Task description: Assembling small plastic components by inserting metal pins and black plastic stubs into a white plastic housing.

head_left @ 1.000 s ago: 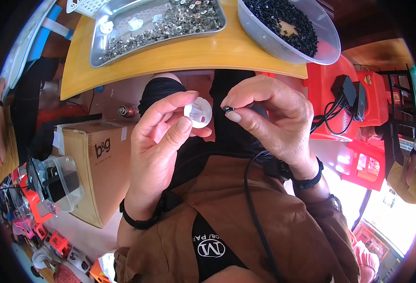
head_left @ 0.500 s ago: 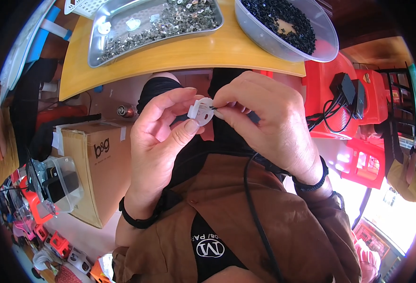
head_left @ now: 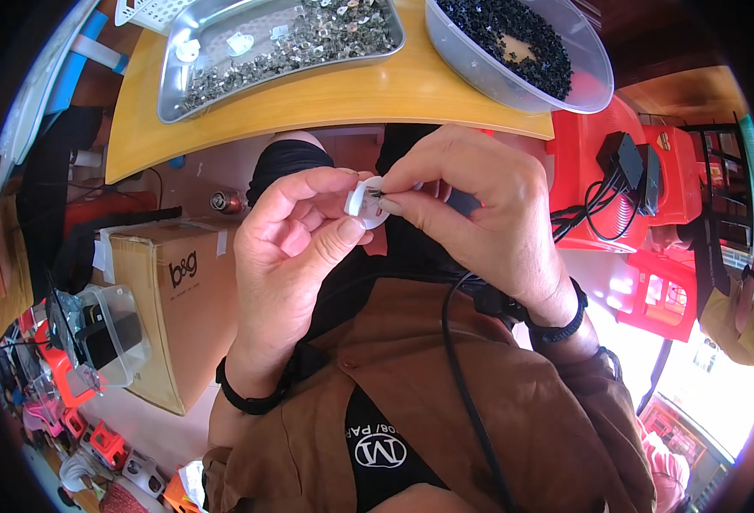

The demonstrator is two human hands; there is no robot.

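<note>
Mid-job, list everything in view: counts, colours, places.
Table: one, yellow-brown, top
Tray: one, silver, table's left side
Metal pieces: many, silvery, in the tray
White pieces: two or more, white, in the tray
Tub: one, clear, table's right side
Black pieces: many, black, in the tub
Basket: one, white, top left
Cardboard box: one, brown, left
Container: one, clear, left of the box
Can: one, reddish, beside the box
Plastic chairs: at least two, red, right
Black boxes: two, black, right
Cable: one, black, lower centre
White part: one, white, centre
Small black part: count unclear, black, centre
Far edges: too blurred
Shirt: one, brown, lower centre
Left hand: one, bare, holding the white part
Right hand: one, bare, pinching the small black part
</note>
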